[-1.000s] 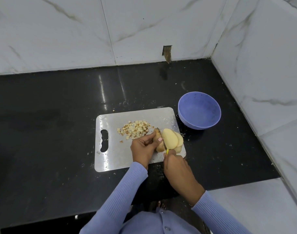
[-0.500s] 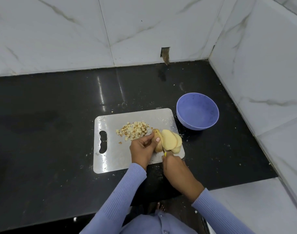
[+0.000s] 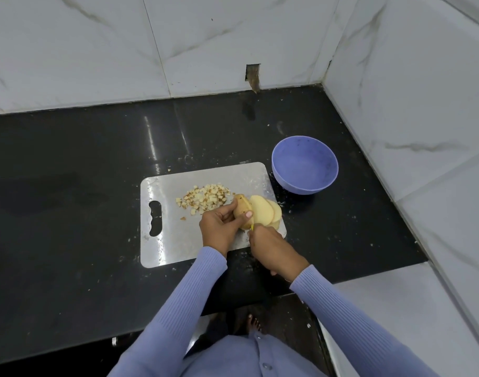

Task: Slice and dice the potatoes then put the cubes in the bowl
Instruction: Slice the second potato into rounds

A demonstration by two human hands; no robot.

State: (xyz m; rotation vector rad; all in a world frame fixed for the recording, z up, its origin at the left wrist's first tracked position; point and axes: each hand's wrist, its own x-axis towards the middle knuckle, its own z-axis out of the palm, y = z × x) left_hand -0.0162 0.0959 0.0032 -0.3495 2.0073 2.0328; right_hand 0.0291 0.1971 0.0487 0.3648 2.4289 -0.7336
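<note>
A brown-skinned potato (image 3: pixel 241 210) stands on the steel cutting board (image 3: pixel 167 240); my left hand (image 3: pixel 219 227) grips its uncut end. Several pale slices (image 3: pixel 265 212) lean off its right side. My right hand (image 3: pixel 273 248) holds a knife (image 3: pixel 251 227) by its yellow handle, and the blade is down in the potato, mostly hidden. A pile of small potato cubes (image 3: pixel 203 200) lies on the board to the left of the potato. The purple bowl (image 3: pixel 305 164) sits beyond the board's far right corner with nothing in it.
The black counter (image 3: pixel 69 213) is flecked with potato crumbs around the board. White marble walls close the back and the right side. The counter's front edge runs just below my forearms, with a bare foot on the floor beneath.
The knife has sunk lower into the potato, leaving only a bit of yellow handle showing. My left hand keeps its grip; the view shifted slightly.
</note>
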